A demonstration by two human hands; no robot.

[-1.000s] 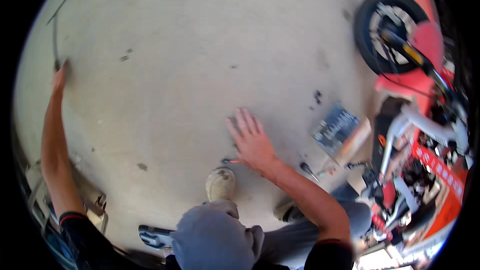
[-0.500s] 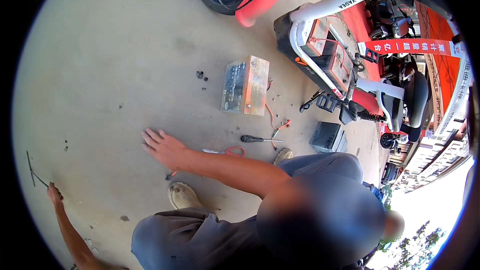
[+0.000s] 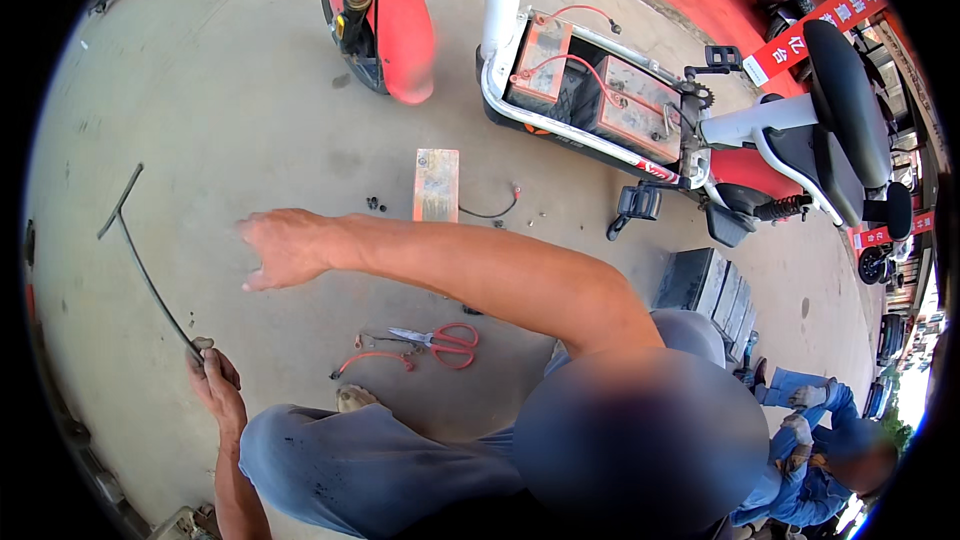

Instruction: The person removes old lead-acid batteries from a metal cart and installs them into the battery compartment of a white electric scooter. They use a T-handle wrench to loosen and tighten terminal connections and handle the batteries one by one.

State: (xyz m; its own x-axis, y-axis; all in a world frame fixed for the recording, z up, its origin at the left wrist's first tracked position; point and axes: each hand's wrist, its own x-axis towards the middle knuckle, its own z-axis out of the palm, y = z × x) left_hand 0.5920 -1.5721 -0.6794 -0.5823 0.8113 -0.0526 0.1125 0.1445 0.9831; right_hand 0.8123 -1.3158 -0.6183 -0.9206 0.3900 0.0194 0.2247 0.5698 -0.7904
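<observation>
My left hand (image 3: 216,380) is closed round the lower end of a dark T-handle wrench (image 3: 150,280), whose crossbar points away from me. My right hand (image 3: 285,248) stretches out to the left over the concrete, thumb apart and fingertips blurred, holding nothing that I can see. Beyond my right forearm stands a battery (image 3: 437,185) with an orange top, its near part hidden by the arm. On the near side of that arm lie red-handled scissors (image 3: 450,342) and a short red cable (image 3: 375,360).
A white-framed bike (image 3: 590,150) stands at the right, with two batteries and red cables in its open bay. Small black caps (image 3: 375,205) lie by the loose battery. A grey case (image 3: 690,285) is beside my knee. Another person (image 3: 830,460) sits at the lower right.
The view has turned. My left hand and the wrench have come further into it. My right hand has shifted, and its arm now covers part of the loose battery and hides the screwdriver seen earlier.
</observation>
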